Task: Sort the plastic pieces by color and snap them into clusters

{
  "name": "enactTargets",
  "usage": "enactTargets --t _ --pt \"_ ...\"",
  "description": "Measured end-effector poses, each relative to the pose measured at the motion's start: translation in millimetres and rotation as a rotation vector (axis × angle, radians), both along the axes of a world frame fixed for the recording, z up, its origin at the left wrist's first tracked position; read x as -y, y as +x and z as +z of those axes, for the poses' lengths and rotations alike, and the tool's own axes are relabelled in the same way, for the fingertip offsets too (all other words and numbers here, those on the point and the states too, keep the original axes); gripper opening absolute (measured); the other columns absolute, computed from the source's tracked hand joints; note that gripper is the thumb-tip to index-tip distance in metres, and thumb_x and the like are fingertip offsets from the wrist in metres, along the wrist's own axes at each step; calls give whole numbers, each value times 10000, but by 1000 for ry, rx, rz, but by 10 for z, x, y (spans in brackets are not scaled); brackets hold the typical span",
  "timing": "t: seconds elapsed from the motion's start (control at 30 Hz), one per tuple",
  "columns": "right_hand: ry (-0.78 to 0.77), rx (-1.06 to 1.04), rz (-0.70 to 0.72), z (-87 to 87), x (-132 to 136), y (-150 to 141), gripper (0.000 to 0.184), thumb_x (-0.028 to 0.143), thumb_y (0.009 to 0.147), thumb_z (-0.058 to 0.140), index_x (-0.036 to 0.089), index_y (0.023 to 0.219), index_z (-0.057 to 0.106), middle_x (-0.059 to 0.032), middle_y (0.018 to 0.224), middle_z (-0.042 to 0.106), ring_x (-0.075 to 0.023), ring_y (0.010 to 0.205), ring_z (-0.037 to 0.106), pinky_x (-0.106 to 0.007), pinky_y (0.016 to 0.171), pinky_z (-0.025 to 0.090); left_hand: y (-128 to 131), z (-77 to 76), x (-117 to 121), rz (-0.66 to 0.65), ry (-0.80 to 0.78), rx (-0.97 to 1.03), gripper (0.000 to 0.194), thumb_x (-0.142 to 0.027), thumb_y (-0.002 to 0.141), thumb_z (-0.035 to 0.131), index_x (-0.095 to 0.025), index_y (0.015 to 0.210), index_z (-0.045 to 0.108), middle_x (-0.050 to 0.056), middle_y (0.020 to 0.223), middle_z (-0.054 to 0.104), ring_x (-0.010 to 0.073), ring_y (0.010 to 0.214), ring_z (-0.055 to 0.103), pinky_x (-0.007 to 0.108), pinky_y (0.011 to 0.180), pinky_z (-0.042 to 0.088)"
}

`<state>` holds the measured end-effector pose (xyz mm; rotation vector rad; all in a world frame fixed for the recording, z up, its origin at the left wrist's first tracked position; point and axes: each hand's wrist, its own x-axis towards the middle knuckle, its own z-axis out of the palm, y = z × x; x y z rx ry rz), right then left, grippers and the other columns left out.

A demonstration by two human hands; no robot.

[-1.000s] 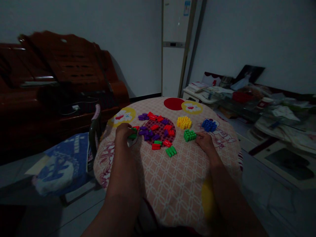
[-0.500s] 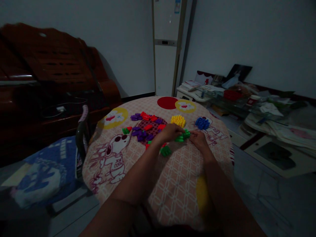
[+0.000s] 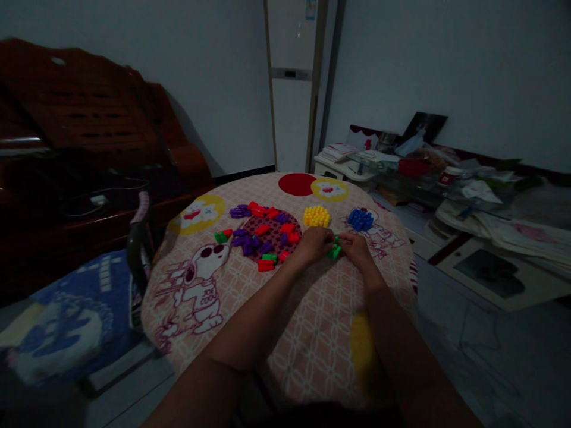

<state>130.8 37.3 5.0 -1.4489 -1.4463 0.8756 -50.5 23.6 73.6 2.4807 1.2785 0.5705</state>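
Note:
My left hand (image 3: pixel 314 243) and my right hand (image 3: pixel 355 246) meet over a cluster of green plastic pegs (image 3: pixel 334 251) on the round table (image 3: pixel 312 333). Both hands have their fingers curled onto the green cluster from either side. A yellow peg cluster (image 3: pixel 316 216) and a blue peg cluster (image 3: pixel 360 219) sit just beyond the hands. To the left lies a loose heap of red and purple pegs (image 3: pixel 265 233) with a few green ones among them. A red and a green peg (image 3: pixel 222 235) lie apart further left.
The table wears a pink patterned cloth with cartoon dog prints (image 3: pixel 200 279). A chair with a blue cushion (image 3: pixel 66 315) stands at the left. A dark wooden sofa (image 3: pixel 89 137) fills the back left. Cluttered low furniture (image 3: pixel 428 172) runs along the right wall.
My left hand swept from the left side of the table across to the green cluster and now grips it together with my right hand. The small green group in front of the heap is gone.

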Motion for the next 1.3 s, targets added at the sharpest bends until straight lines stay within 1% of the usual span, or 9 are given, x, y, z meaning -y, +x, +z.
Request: enactTargets --t 0.1,0.27,0.7,0.8,0.9,1.0,1.07,1.17,1.3 --pt "-28 -37 10 16 10 -11 426 272 609 597 124 971 766 24 560 615 -113 474 527 -206 465 404 21 -130 -60 75 70 71 185 -192 847 625 -149 984 743 81 968 736 205 929 662 284 843 482" --pt "-40 -34 -30 30 15 -23 413 299 632 612 126 976 760 13 573 630 -110 456 538 -197 440 405 111 -350 -84 154 105 76 161 -202 864 605 -160 989 698 88 998 696 207 953 642 294 837 489" --pt "-92 -43 -71 94 67 -61 415 256 672 594 108 1033 736 -6 619 653 -104 455 558 -170 375 340 103 -424 6 150 96 -3 173 -211 888 562 -174 1046 620 111 1095 632 235 1023 596 330 855 485" --pt "-100 -40 -104 83 58 -58 435 249 659 603 103 1047 736 -3 612 654 -109 442 559 -177 370 352 78 -347 5 156 115 23 228 -243 872 602 -173 1089 618 109 1132 632 227 1032 599 320 857 489" --pt "-98 -45 -94 62 46 -44 444 228 647 601 97 1049 737 9 565 636 -109 431 546 -178 378 359 -79 -111 -39 177 111 32 256 -250 854 637 -149 1089 647 103 1087 671 214 989 622 304 856 487" --pt "-92 -58 -84 30 35 -31 455 224 646 599 89 1059 735 8 559 636 -108 423 534 -181 373 351 -437 176 -99 201 -6 -97 175 -193 818 644 -147 967 723 84 944 722 205 895 656 281 817 487" --pt "-84 -57 -82 11 26 -26 456 228 651 598 92 1065 734 -2 589 656 -110 434 543 -183 373 349 -733 304 -127 237 -96 -205 147 -154 747 677 -162 870 758 69 855 735 206 843 670 264 777 485" --pt "-76 -47 -74 4 20 -27 438 236 664 590 100 1054 737 3 582 648 -109 436 538 -181 372 343 -1073 352 -140 260 -277 -340 129 -128 643 721 -173 752 774 54 730 726 213 751 675 260 710 486" --pt "-65 -32 -71 42 41 -46 413 235 668 583 109 1026 746 14 561 627 -100 437 529 -175 389 359 -1124 252 -137 229 -446 -455 91 -131 566 762 -177 643 748 48 633 698 223 678 665 269 642 483"
